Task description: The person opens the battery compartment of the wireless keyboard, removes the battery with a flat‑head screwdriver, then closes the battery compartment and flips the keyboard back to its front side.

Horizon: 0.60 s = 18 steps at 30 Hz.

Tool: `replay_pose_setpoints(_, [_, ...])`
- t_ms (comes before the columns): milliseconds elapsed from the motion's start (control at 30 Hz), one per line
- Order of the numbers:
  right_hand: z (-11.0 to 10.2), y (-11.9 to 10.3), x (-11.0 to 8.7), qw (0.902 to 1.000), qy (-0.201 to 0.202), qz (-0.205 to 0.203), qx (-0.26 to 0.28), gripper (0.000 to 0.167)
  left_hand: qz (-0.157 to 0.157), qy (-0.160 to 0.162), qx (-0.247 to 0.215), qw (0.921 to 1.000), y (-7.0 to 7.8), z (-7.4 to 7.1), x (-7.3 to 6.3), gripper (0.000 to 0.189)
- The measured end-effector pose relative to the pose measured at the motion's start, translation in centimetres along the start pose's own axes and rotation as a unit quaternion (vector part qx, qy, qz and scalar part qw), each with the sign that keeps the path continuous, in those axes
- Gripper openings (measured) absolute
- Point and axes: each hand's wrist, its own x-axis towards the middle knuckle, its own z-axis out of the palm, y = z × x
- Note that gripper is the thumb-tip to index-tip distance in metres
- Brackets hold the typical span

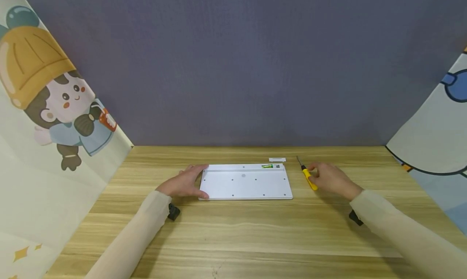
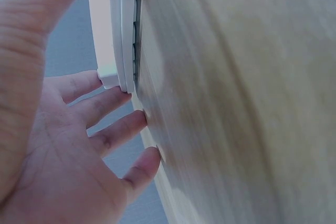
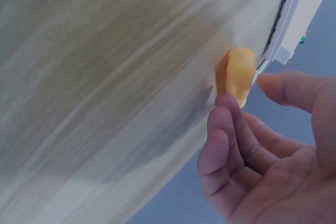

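A white keyboard (image 1: 243, 185) lies face down on the table, its underside dotted with small screws. My left hand (image 1: 185, 182) holds its left end, thumb at the near corner and fingers at the far one. In the left wrist view, the fingers (image 2: 118, 129) reach along the keyboard's end (image 2: 107, 40). Green batteries (image 1: 267, 166) show in the slot at the back right. Right of the keyboard, my right hand (image 1: 330, 178) pinches the yellow handle of a screwdriver (image 1: 310, 179), whose tip points away. Up close, fingertips and thumb flank the handle (image 3: 241, 74).
A small white battery cover (image 1: 277, 159) lies just behind the keyboard's back right edge. The wooden table (image 1: 240, 238) ends at a dark grey panel (image 1: 248, 68) at the back. Cartoon-printed panels (image 1: 62, 88) stand at both sides.
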Motion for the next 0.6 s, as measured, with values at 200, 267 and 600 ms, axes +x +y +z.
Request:
replay_pose_setpoints(200, [0.0,-0.1,0.4,0.9999,0.006,-0.012,-0.004,0.040,0.002,0.001,-0.001,1.0000,0.0,0.1,-0.1,0.114])
replay_pose_setpoints(267, [0.1,-0.1,0.5,0.9997,0.011,-0.021,-0.011,0.038,0.003,0.001,-0.002,1.0000,0.0,0.1,-0.1,0.114])
replay_pose_setpoints(600, [0.5,-0.8,1.3,0.9965,0.055,-0.059,-0.021,0.036,0.000,-0.001,0.001,1.0000,0.0,0.0,0.1,0.114])
